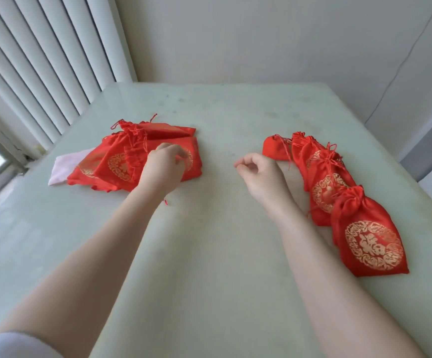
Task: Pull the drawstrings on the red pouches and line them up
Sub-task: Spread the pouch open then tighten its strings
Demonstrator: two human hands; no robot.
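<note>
Two groups of red satin pouches lie on a pale green table (209, 254), well apart, one on each side.

Left group: a loose heap of flat pouches (122, 161), mouths slack, overlapping at odd angles. Shiny red cloth, each with a round gold emblem printed on its face; thin red drawstrings (134, 133) trail from the far edge of the heap. The number of pouches in the heap cannot be counted, as they cover one another. A pale pink cloth (65, 169) shows from under the heap's left end, mostly hidden.

Right group: a row of cinched pouches (323, 177) running from the far middle toward the near right, each overlapping the next. Necks gathered tight, drawstrings knotted in small tufts. The nearest pouch (370, 241) shows its gold emblem in full; those behind are partly covered, perhaps five or six in all.

Left hand (163, 166): over the right part of the heap, fingers curled down onto the red cloth. The fingertips are blurred, so whether they pinch the fabric or only touch it cannot be told. A short red thread end (165, 202) shows beside the wrist.

Right hand (259, 174): above bare table just left of the row, fingers loosely curled, holding nothing.

Background: vertical blinds (41, 60) at the left, a white wall (261, 34) beyond the table.
</note>
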